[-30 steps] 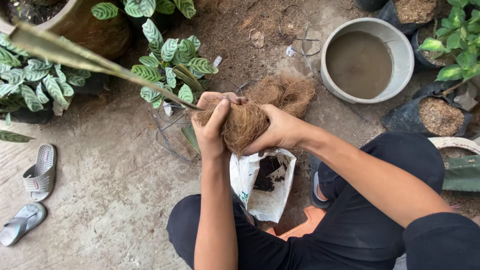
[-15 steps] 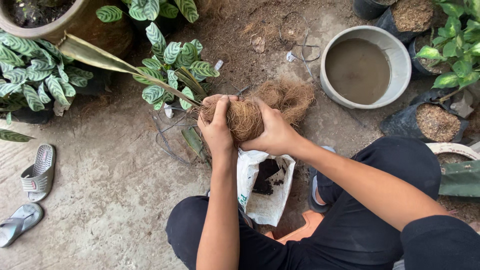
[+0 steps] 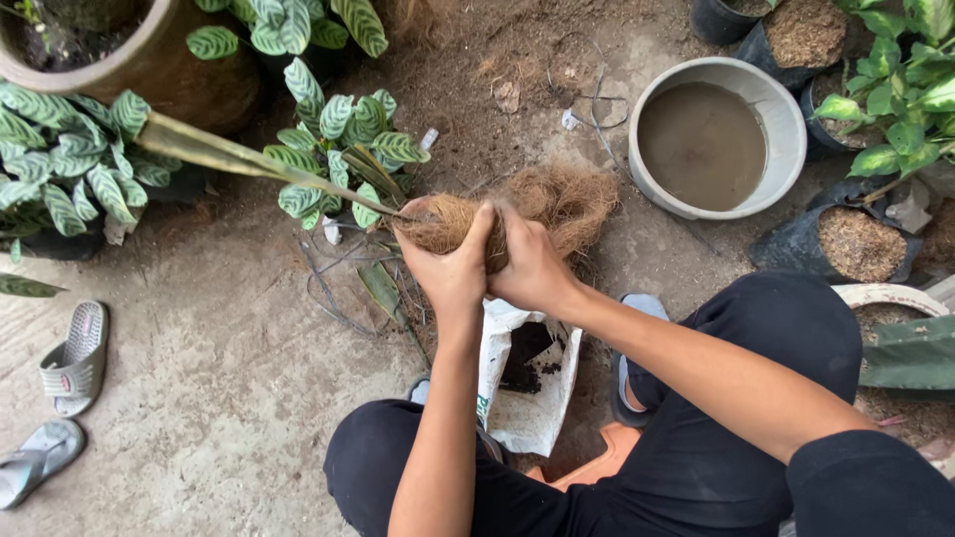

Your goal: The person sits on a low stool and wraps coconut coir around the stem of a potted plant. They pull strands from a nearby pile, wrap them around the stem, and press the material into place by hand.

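Observation:
My left hand (image 3: 453, 268) and my right hand (image 3: 529, 267) are both closed around a brown coconut-fibre bundle (image 3: 562, 199) wrapped about the base of a long green plant stem (image 3: 229, 159). The stem runs up and left out of the bundle, over the ground. Loose fibre sticks out to the right of my right hand. Below my hands a white bag (image 3: 527, 383) with dark soil lies open between my knees.
A grey basin of muddy water (image 3: 711, 139) stands at upper right, with black grow bags (image 3: 856, 244) and leafy plants beside it. Striped-leaf plants (image 3: 328, 129) and a large brown pot (image 3: 149, 60) are at upper left. Two grey sandals (image 3: 60, 398) lie at left.
Both hands have squeezed the fibre bundle tighter around the stem base, with the fingers wrapped closer. The stem now points more to the upper left.

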